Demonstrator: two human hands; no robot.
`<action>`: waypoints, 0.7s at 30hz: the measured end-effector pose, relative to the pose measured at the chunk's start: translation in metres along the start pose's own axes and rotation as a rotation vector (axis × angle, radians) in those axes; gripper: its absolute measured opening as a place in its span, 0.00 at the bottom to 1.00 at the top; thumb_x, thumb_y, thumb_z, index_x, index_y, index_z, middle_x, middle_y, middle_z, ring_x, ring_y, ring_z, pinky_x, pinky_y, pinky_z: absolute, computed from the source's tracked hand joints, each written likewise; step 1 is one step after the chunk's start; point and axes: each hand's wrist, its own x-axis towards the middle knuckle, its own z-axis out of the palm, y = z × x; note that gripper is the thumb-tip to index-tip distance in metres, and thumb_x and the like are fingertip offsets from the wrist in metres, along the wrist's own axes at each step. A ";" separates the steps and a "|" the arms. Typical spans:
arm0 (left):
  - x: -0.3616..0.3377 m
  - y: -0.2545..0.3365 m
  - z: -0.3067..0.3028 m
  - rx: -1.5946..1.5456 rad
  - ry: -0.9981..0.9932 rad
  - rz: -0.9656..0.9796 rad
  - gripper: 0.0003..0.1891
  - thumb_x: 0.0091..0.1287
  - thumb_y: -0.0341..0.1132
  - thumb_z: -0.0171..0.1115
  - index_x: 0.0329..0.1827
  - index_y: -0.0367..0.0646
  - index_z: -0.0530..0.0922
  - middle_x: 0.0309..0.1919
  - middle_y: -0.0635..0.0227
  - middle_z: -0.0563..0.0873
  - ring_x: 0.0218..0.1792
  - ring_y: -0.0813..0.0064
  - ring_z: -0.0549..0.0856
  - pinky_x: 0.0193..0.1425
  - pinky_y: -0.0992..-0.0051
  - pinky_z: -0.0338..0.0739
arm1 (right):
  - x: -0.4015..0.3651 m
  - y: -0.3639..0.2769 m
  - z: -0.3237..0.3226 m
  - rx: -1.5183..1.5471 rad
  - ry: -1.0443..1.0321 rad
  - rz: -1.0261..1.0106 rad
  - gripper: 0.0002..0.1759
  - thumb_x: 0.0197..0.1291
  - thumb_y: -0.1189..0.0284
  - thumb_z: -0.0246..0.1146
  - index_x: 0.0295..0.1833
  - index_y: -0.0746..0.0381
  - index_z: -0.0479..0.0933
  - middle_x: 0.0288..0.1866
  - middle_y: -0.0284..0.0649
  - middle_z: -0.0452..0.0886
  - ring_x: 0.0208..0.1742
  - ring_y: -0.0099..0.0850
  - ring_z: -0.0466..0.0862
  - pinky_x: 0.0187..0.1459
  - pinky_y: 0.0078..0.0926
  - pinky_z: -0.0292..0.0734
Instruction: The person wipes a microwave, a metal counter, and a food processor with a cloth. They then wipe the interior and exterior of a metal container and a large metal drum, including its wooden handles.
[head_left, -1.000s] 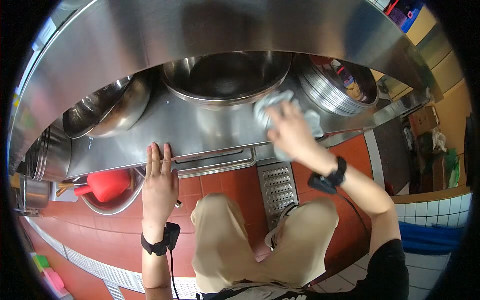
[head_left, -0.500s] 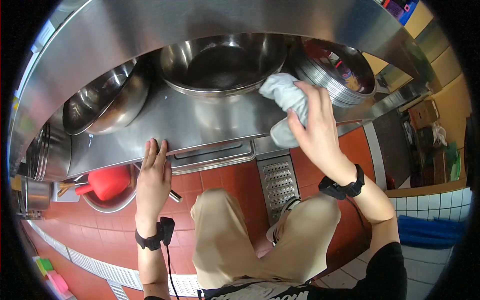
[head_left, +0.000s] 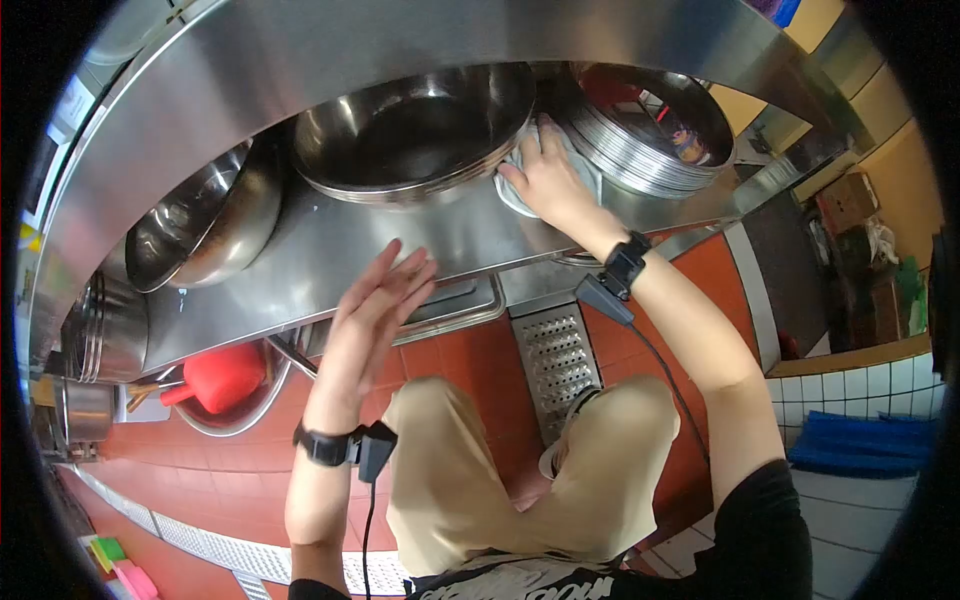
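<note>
My right hand [head_left: 555,188] presses a pale grey-white cloth [head_left: 588,180] onto the steel shelf [head_left: 340,245]. The cloth lies in the gap between large metal bowls [head_left: 400,188], nested together, and a stack of round metal pans [head_left: 650,165]. Most of the cloth's middle is hidden under the hand. My left hand [head_left: 375,310] is in the air just over the front edge of the shelf. Its fingers are apart and slightly blurred, and it holds nothing.
More metal bowls [head_left: 225,225] lean at the shelf's left, with steel pots [head_left: 120,325] beyond them. Below stand a bowl with a red plastic scoop [head_left: 225,378] and a rectangular metal tray [head_left: 455,308]. A steel panel [head_left: 400,40] curves above the shelf.
My right hand has moved left and farther in with the cloth, now flattened between the bowls and pans. My left hand has left the shelf edge, rising and shifting right.
</note>
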 end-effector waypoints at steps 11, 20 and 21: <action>0.049 -0.004 0.010 -0.163 -0.090 0.093 0.41 0.69 0.24 0.49 0.82 0.33 0.38 0.81 0.46 0.49 0.82 0.61 0.49 0.84 0.64 0.45 | -0.020 -0.002 -0.016 -0.132 -0.030 0.078 0.43 0.63 0.48 0.62 0.78 0.60 0.61 0.71 0.70 0.66 0.72 0.61 0.69 0.71 0.49 0.64; 0.031 -0.008 0.001 0.498 0.073 0.258 0.27 0.74 0.25 0.49 0.77 0.36 0.62 0.73 0.54 0.72 0.75 0.63 0.68 0.80 0.65 0.59 | -0.045 -0.038 -0.039 0.119 -0.079 -0.060 0.33 0.62 0.62 0.64 0.71 0.61 0.67 0.61 0.51 0.79 0.62 0.48 0.77 0.66 0.44 0.67; 0.021 -0.007 0.005 0.671 0.035 0.301 0.27 0.72 0.24 0.50 0.76 0.38 0.64 0.74 0.53 0.71 0.76 0.60 0.67 0.80 0.63 0.58 | -0.053 -0.052 -0.044 0.163 -0.102 -0.099 0.33 0.60 0.66 0.65 0.70 0.61 0.67 0.60 0.49 0.80 0.63 0.46 0.77 0.66 0.44 0.67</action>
